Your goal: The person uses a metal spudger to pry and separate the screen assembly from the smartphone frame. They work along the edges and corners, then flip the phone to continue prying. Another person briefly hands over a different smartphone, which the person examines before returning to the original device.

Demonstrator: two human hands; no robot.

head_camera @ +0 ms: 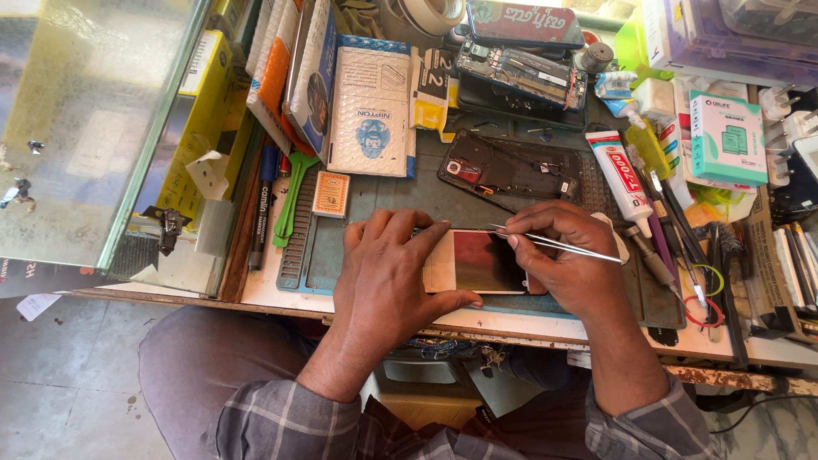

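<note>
The tabletop (281, 294) carries a grey work mat (400, 200) beneath both hands. On it lies a phone (481, 262), screen up, between the hands. The left hand (388, 273) presses flat on its left end, fingers spread. The right hand (567, 255) pinches slim tweezers (558, 243) over its upper edge. Beyond the hands lies an opened phone body (511, 170); right of it, a glue tube (620, 175).

I have just one camera, and it sits on the person's head. It looks down and a bit forward, so I see their lap at the bottom and the table (281, 294) in the middle. It is close, about an arm away. The far things sit at the top. No second view to match.
</note>
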